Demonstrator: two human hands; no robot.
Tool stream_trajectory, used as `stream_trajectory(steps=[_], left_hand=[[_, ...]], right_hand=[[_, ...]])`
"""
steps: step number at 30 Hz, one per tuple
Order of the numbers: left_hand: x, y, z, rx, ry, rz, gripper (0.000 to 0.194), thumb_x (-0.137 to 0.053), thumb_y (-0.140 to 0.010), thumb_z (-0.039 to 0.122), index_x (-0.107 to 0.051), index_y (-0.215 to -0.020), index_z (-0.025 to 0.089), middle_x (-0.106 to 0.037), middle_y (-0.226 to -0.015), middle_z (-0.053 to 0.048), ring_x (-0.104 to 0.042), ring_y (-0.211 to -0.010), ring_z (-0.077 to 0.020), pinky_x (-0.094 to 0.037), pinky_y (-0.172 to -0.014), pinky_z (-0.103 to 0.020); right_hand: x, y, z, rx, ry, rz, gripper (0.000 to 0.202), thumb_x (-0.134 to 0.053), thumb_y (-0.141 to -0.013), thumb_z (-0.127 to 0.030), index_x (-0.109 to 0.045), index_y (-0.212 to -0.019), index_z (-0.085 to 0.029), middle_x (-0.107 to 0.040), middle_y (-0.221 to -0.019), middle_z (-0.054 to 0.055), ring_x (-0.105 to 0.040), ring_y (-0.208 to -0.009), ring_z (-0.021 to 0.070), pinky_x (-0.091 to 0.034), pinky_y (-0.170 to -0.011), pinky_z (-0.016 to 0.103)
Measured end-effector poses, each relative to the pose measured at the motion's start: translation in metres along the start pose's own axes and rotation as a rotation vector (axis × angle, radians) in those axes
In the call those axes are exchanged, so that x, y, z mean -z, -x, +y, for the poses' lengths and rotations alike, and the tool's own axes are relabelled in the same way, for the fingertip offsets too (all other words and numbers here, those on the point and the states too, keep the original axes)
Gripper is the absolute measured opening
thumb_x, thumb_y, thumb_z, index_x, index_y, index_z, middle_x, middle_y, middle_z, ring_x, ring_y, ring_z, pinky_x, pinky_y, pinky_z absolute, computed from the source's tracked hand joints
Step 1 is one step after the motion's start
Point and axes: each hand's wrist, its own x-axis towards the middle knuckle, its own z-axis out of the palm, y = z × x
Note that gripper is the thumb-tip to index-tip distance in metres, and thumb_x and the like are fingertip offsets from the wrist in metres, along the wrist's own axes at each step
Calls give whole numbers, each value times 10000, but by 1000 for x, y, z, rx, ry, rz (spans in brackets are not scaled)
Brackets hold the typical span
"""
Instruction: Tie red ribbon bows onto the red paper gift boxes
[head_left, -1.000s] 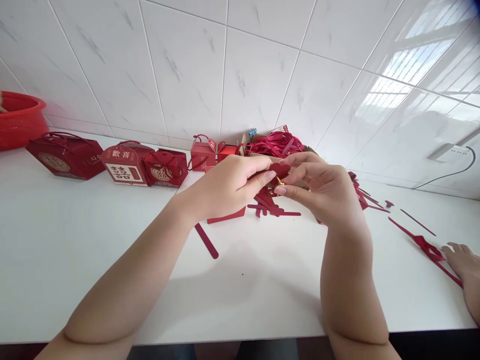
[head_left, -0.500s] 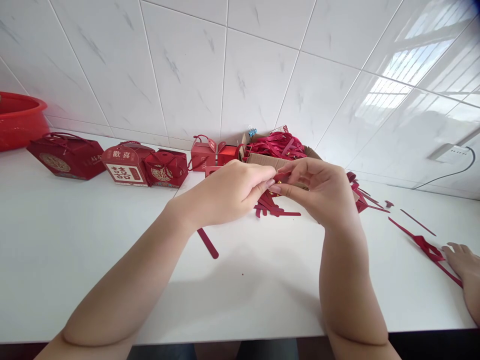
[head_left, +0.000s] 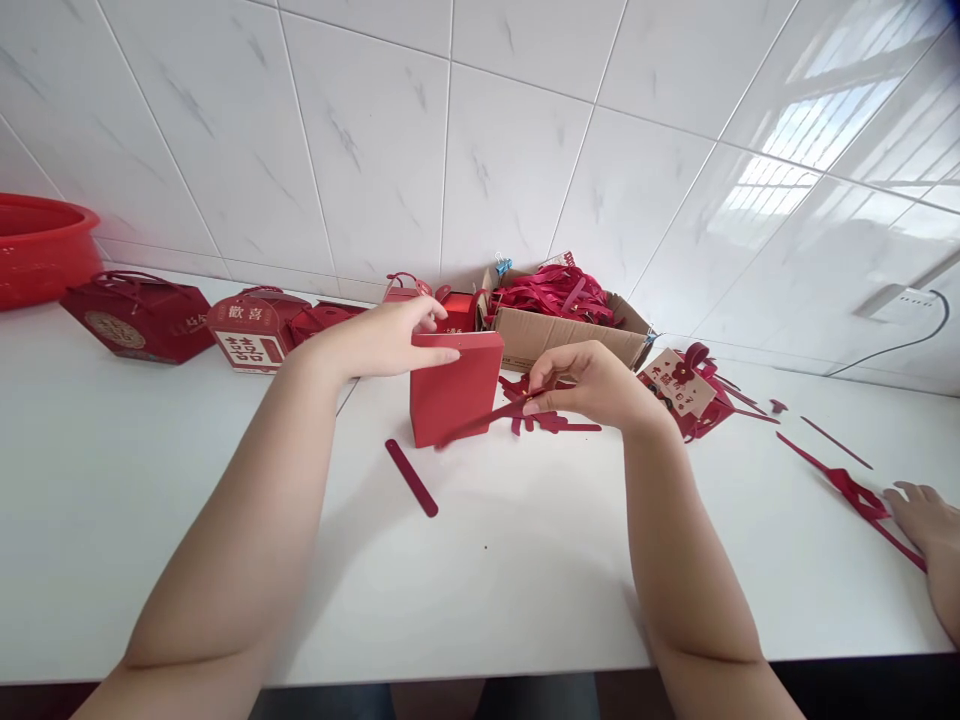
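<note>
- Thumb and fingers of the right hand (head_left: pixel 589 385) pinch a flat dark-red strip (head_left: pixel 491 418), its blurred free end slanting leftward before an upright red rectangular box (head_left: pixel 454 400).
- Left hand (head_left: pixel 390 338), loosely parted, apparently holding nothing, is at the box's top; contact unclear.
- Positioning the strip seems in hand; next calls for a steady pinch.

Lit brightly, striped with window glare in the glossy tiles (head_left: pixel 780 165) at upper right. Shaded softly on the desk (head_left: pixel 517 610) between the arms (head_left: pixel 232 520). Smeared by motion along the strip (head_left: pixel 484 422). Stretched toward the edges, darkened top right.
</note>
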Motion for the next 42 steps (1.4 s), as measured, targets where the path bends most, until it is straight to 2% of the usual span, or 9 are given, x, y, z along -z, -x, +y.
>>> stream_trajectory(steps=[4,12,18,22,25,28,30,35,42], left_hand=[[-9,-9,0,-36,0,-106,561,-665,-685,559,-591,-1159,269,-618,-1274,-49,-604,-1078,-277,-475,-745,-290],[-17,-12,10,-110,57,-47,317,-692,-670,444,-617,-891,229,-692,-933,-27,-641,-804,-242,-427,-581,-291],[-33,-16,11,-169,233,-68,399,-733,-661,445,-590,-968,234,-692,-1016,-39,-651,-889,-246,-471,-653,-304],[-41,-32,26,-235,335,-182,473,-731,-682,488,-594,-1056,232,-695,-1028,-55,-659,-881,-232,-500,-704,-319],[-39,-71,43,-301,363,-345,487,-713,-694,551,-640,-1060,237,-695,-1079,-58,-656,-943,-223,-515,-745,-300],[-40,-134,58,-224,372,-133,430,-579,-806,568,-660,-1030,211,-704,-1086,-64,-664,-903,-194,-522,-734,-275],[-45,-183,65,-98,149,55,321,-603,-812,472,-685,-955,196,-726,-1028,-44,-668,-899,-181,-517,-773,-249],[-60,-288,80,11,-20,196,233,-690,-730,245,-696,-950,169,-704,-1117,-102,-636,-1062,-258,-478,-924,-306],[-83,-361,76,184,-100,275,171,-728,-695,244,-676,-804,122,-696,-1036,-225,-628,-1061,-367,-487,-865,-408]], right_hand=[[-3,-6,10,0,-130,-113,237,-816,-643,-311,-644,-714,-165,-703,-714,22,-685,-666,173,-557,-615,293],[-2,-9,17,-43,-20,-101,237,-789,-672,-338,-699,-807,-165,-714,-795,54,-680,-696,188,-579,-665,332],[4,-14,25,45,195,194,178,-816,-622,-318,-735,-720,-194,-579,-1136,72,-624,-881,182,-541,-774,334],[17,-14,36,-54,231,133,123,-809,-620,-281,-736,-672,-198,-592,-1078,52,-619,-872,183,-522,-765,317],[32,-8,40,-167,244,176,136,-815,-596,-278,-725,-650,-191,-598,-948,33,-601,-736,154,-508,-663,303],[44,-1,41,-203,267,206,117,-810,-604,-255,-719,-644,-195,-596,-943,27,-602,-763,154,-506,-678,290],[47,1,40,-201,259,189,104,-806,-617,-231,-711,-639,-195,-595,-944,25,-599,-762,146,-504,-670,277],[48,1,36,-231,173,152,118,-787,-624,-133,-678,-635,-177,-576,-974,20,-542,-634,87,-453,-518,233],[48,1,35,-288,156,102,125,-794,-637,-153,-677,-657,-193,-568,-1011,-4,-517,-664,81,-401,-473,202]])
